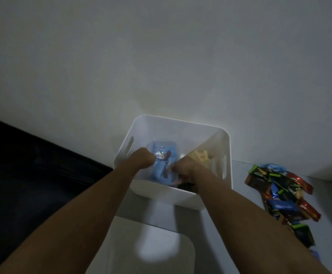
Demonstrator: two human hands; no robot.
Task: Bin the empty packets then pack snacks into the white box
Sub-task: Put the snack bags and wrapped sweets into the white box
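Dim, grainy view; soft focus throughout; bright patch low centre; wide-angle bending at edges.

Two bare forearms, sleeveless to the frame's edge, end in the left hand [143, 159] and right hand [185, 168], both without rings, watches or gloves.

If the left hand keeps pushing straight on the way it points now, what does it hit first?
Most likely the light blue plastic snack packet lying in the white plastic box: the left hand points down into the box and already seems to touch that packet. Its fingers are hidden, so depth is uncertain.
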